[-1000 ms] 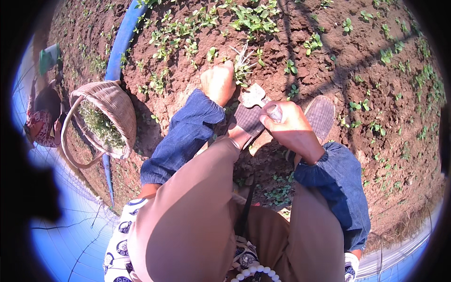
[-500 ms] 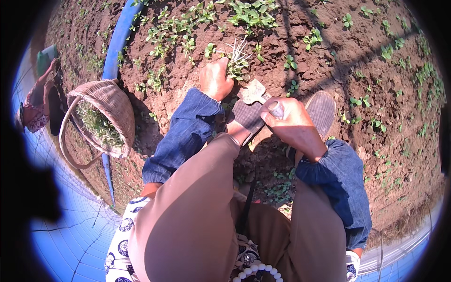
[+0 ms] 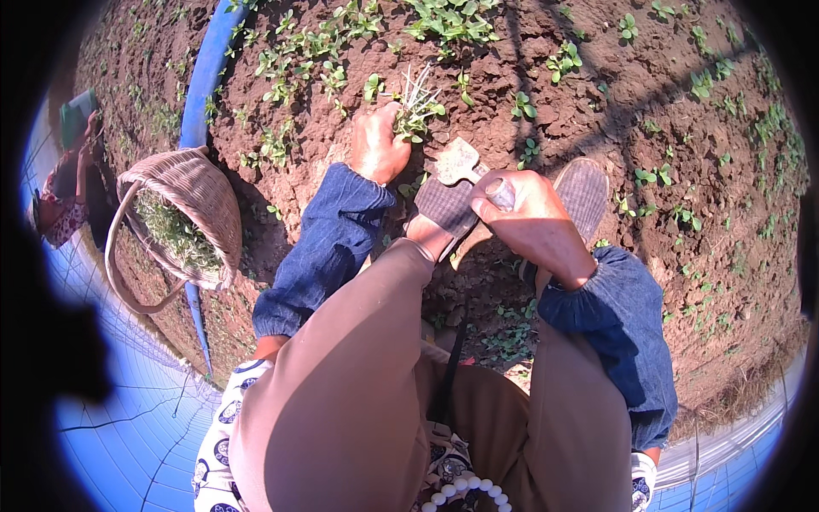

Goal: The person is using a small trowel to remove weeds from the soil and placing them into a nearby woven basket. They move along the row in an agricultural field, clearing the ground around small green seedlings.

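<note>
Clasping seedlings (image 3: 415, 118): left hand (image 3: 379, 145) | right hand (image 3: 529, 218): fisted round bladed tool (image 3: 455, 160) | cloddy soil (image 3: 486, 128) | perhaps blue sky (image 3: 128, 427)

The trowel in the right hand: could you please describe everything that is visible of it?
The trowel has a flat, broad blade, pale with brown stains, that looks like metal and narrows to a short neck. The right hand grips the handle, hiding most of it; only a round greyish end shows. The blade points forward and left, near the toe of the left shoe; I cannot tell whether they touch.
</note>
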Demonstrator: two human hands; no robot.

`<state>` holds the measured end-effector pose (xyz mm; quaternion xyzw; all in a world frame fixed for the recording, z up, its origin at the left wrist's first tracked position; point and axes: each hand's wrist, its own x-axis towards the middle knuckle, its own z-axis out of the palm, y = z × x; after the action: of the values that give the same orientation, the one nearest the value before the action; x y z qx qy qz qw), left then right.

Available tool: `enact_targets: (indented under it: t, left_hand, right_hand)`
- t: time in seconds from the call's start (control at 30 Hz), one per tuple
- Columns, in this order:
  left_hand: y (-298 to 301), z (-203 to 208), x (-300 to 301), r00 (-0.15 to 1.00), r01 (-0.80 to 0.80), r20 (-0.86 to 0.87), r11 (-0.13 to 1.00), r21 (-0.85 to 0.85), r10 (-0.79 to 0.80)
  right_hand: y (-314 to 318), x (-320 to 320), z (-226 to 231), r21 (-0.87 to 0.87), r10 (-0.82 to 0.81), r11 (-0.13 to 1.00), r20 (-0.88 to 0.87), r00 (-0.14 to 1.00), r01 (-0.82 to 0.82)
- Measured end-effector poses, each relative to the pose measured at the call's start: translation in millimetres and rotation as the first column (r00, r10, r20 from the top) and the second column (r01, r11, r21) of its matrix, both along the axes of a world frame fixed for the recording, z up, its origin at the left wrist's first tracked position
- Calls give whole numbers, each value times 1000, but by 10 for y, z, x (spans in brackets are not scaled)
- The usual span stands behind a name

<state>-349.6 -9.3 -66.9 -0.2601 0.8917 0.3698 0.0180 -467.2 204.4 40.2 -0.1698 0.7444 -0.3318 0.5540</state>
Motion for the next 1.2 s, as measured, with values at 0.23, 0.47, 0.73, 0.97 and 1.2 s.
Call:
enact_targets:
  t: [0.23, 0.47, 0.73, 0.97, 1.2]
  left_hand:
    - [-13, 118, 36, 999, -37, -32, 995, 90, 40]
    - [-221, 518, 334, 944, -292, 89, 679, 673, 318]
    - [-291, 327, 64, 987, 104, -119, 995, -11, -105]
    - [-127, 227, -172, 970, 232, 156, 914, -334, -189]
    - [-255, 138, 310, 997, 76, 35, 989, -124, -72]
  right_hand:
    - [3, 7, -19, 11, -4, 1000, 34, 999, 4]
    - [7, -24, 3, 28, 39, 999, -19, 999, -38]
    - [12, -13, -24, -38, 4, 999, 16, 1000, -4]
    - [23, -2, -28, -77, -31, 997, 19, 999, 32]
    - [22, -6, -26, -61, -15, 998, 4, 1000, 16]
